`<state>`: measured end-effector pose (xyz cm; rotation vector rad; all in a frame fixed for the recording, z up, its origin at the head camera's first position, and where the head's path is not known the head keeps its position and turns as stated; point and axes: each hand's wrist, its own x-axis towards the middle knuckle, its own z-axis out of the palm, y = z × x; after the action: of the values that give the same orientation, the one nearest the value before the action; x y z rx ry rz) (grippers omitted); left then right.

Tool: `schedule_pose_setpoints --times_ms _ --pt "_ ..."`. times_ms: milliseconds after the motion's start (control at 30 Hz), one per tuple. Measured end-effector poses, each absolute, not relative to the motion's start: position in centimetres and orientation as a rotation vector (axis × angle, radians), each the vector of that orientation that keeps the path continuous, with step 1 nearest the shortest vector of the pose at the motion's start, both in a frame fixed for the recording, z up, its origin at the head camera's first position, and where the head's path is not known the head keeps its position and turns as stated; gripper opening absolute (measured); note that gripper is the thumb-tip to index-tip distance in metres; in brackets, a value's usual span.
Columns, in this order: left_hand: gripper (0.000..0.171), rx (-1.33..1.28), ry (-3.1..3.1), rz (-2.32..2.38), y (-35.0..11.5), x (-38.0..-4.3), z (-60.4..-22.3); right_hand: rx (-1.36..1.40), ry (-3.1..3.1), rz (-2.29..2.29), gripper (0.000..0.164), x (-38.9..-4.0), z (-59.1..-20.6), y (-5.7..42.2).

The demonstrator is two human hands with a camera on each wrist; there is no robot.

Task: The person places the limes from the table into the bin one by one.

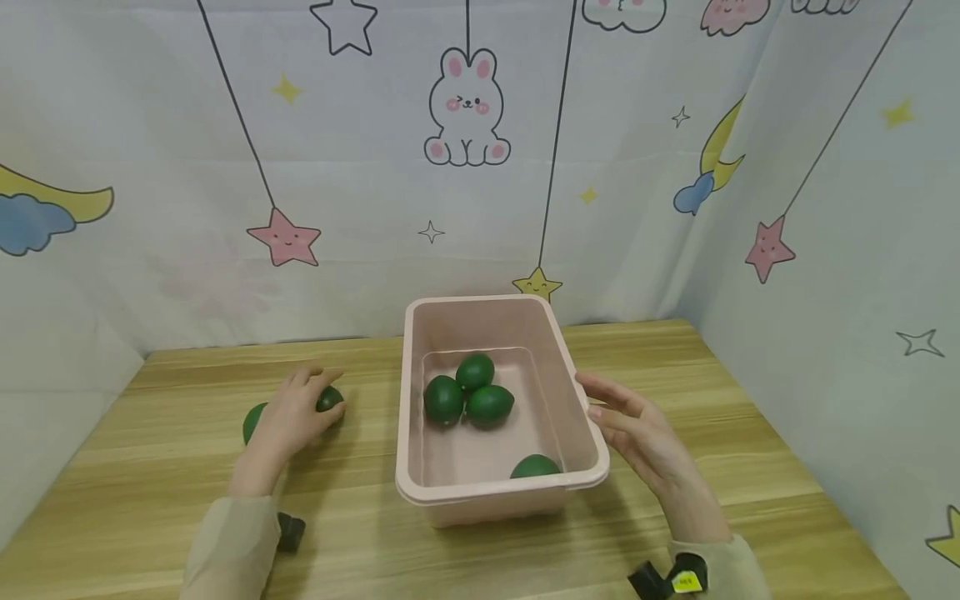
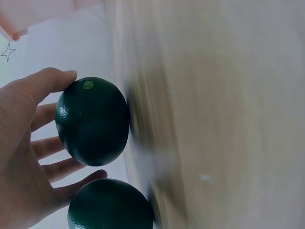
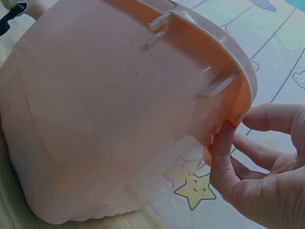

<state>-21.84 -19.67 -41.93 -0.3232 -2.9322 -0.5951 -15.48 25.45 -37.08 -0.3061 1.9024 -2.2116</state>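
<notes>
My left hand is at the left of the table, its thumb and fingers curved round a dark green lime. A second lime lies beside it, near the little finger and partly covered by the hand in the head view. A pink plastic bin stands mid-table. Inside are several limes: three grouped at its left, among them one lime, and another lime by the near wall, partly hidden. My right hand pinches the bin's right rim between thumb and fingers.
The wooden table carries everything. Behind it hangs a white curtain printed with stars, clouds and a rabbit, and it continues down the right side. Black wrist devices show at both sleeves.
</notes>
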Motion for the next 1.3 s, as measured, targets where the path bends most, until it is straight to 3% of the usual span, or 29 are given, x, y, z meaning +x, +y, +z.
schedule_pose_setpoints --times_ms 1300 --pt "0.061 -0.349 -3.022 -0.579 -19.74 -21.78 -41.84 -0.355 1.909 -2.206 0.045 -15.32 -37.05 25.56"
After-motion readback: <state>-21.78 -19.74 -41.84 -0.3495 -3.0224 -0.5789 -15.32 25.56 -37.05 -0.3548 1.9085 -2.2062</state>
